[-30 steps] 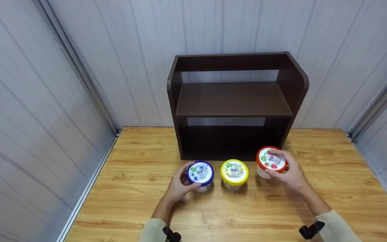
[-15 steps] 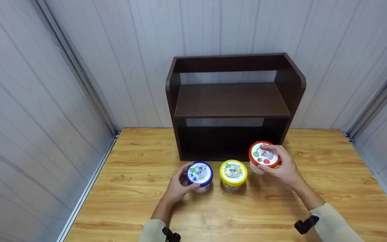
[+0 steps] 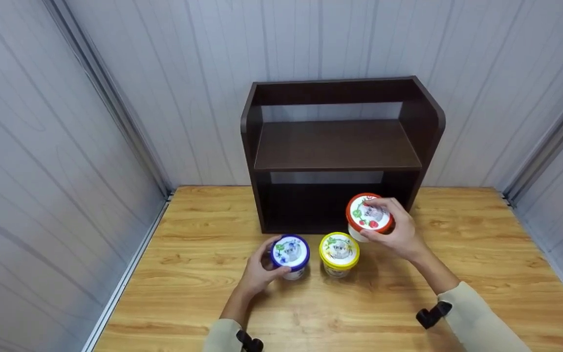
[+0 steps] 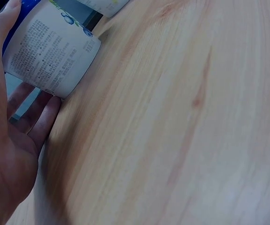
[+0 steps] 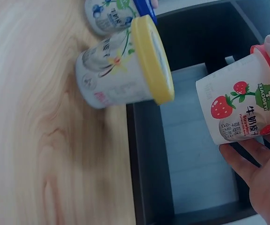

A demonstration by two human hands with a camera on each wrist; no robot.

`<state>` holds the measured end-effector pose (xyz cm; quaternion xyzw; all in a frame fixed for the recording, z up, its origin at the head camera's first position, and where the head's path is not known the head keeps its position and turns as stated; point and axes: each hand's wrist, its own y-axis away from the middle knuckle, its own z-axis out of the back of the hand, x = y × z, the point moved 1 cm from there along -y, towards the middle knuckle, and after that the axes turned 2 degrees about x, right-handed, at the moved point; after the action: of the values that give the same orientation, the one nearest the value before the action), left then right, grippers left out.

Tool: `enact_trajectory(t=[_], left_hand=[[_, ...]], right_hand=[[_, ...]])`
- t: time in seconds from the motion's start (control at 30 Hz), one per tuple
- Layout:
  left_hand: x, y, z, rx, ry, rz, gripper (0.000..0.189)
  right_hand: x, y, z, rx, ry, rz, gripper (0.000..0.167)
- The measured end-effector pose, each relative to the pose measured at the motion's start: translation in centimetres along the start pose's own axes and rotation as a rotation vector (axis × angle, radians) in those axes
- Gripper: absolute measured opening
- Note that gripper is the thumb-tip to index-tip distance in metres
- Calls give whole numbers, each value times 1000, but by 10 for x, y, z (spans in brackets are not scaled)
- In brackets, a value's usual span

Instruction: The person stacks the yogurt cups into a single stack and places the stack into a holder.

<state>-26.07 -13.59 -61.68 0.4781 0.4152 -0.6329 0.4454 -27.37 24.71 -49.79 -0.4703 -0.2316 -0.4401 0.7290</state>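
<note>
Three lidded paper tubs are in the head view. My right hand (image 3: pixel 401 232) grips the red-lidded tub (image 3: pixel 367 212), printed with strawberries, and holds it off the table at the shelf's lower opening. Fingers and thumb of my left hand (image 3: pixel 258 271) hold the blue-lidded tub (image 3: pixel 290 254), which stands upright on the table. Between the hands, the yellow-lidded tub (image 3: pixel 339 252) stands untouched. In the right wrist view the strawberry tub (image 5: pixel 242 98) hangs tilted, apart from the yellow-lidded tub (image 5: pixel 120 68). Small print covers the blue-lidded tub's side (image 4: pixel 50 51) in the left wrist view.
A dark brown two-level shelf (image 3: pixel 337 146) stands behind the tubs on the wooden table (image 3: pixel 203 234). Its front lower edge lies just behind the yellow-lidded tub. Pale panel walls (image 3: pixel 213 88) close off the back and both sides.
My right hand has carried the red-lidded tub left and forward, from the shelf's right front corner to its lower opening. The left hand and the other two tubs stay where they were.
</note>
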Motion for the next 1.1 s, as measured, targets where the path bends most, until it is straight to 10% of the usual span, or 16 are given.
enact_trajectory(t=[1.1], left_hand=[[0, 2, -2, -7, -5, -62, 90]], right_hand=[[37, -18, -69, 148, -93, 57, 60]])
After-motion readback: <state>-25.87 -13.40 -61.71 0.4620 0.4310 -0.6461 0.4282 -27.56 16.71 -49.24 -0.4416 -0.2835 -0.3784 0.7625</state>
